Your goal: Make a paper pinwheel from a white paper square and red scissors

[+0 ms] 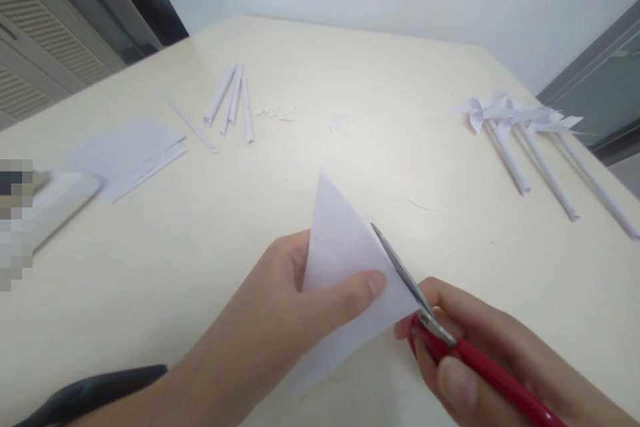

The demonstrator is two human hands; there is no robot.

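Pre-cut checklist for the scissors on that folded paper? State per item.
1. Left hand grips the folded paper triangle, thumb on top: ok.
2. Right hand holds the red-handled scissors: ok.
3. Blade lies along the triangle's right edge: ok.
4. Left thumb clear of the blade: ok, though close.
5. Whether the blades are parted around the paper: cannot tell.
6. Paper rolls and paper pinwheels lie well away on the table: ok.
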